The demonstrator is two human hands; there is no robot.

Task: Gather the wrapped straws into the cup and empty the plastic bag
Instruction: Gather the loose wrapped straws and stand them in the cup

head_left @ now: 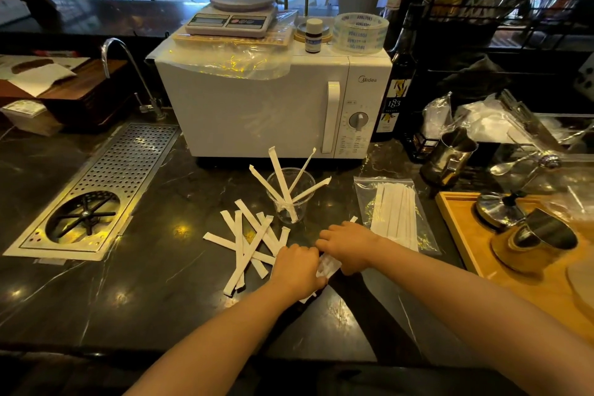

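- Spreading under everything is the dark, white-veined marble counter (154,270), with the white microwave oven (273,106) standing at its back and serving as a backdrop only.
- Lying flat to the right of the cup is the clear zip-top plastic bag (364,193), with a sheaf of wrapped straws inside it; the bag is not yet emptied.
- Lying in a crossed, loose heap to the left of the hands are the white paper-wrapped straws (247,238), touching and overlapping one another on the counter.
- Standing upright between heap and bag is the clear plastic cup (291,196), with several wrapped straws leaning fanned out in it.
- Closing down at the near end of the heap is the left hand (297,268), fingers curled around a small bundle of white wrappers; how many it is holding cannot be told.
- Curling beside it is the right hand (348,246), knuckles up, fingers pressing onto the same bundle, which is showing white in the gap between the two hands.
- Judging the step as squaring up a handful, it is going best if both hands are nudging the ends level and keeping the straws parallel before lifting.
- Lifting the bundle upright and lowering it straight into the cup seems wise, since the light cup, already top-heavy with leaning straws, could be tipping at a sideways knock.
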